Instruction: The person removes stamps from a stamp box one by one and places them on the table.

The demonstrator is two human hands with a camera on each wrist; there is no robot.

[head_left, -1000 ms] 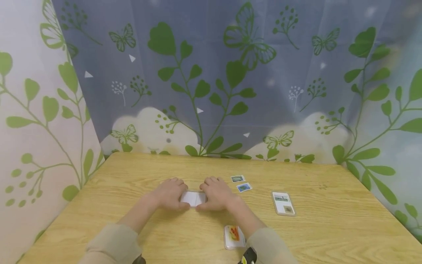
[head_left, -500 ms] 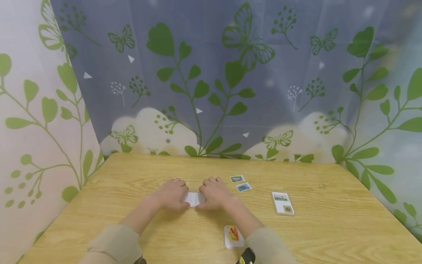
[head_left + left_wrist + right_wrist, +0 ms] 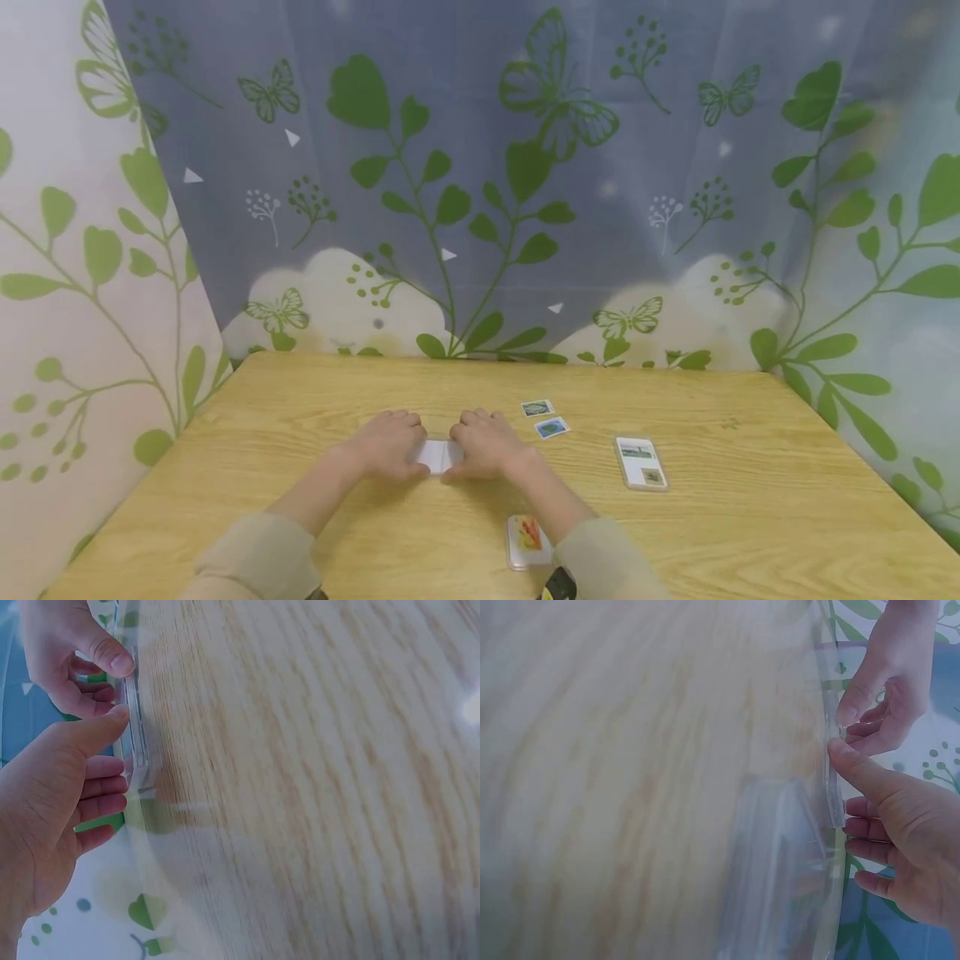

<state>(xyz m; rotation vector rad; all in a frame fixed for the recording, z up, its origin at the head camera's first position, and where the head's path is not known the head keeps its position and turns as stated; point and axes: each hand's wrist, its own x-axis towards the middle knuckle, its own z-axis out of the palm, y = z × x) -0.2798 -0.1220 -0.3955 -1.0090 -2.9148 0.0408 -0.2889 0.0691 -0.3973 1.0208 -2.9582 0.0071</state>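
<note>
A flat clear plastic case (image 3: 435, 457) with a white insert lies on the table, in the head view between my two hands. My left hand (image 3: 386, 446) grips its left end. On the right end is my right hand (image 3: 486, 446), gripping likewise. In the left wrist view the case (image 3: 138, 742) shows edge-on, with both thumbs at its near edge and the fingers on the far side. The right wrist view shows the same case (image 3: 831, 784) beside my right hand (image 3: 915, 832). Most of both ends is hidden under the hands.
Two small stamps, one green (image 3: 537, 408) and one blue (image 3: 552, 427), lie right of my hands. Farther right is a clear case (image 3: 641, 463) with two stamps on white. Nearer, a case with an orange-red picture (image 3: 528, 535) lies partly behind the right forearm.
Both hands have come slightly closer together over the case, so less of it shows between them. The head view has shifted a little; the other items lie where they were.
</note>
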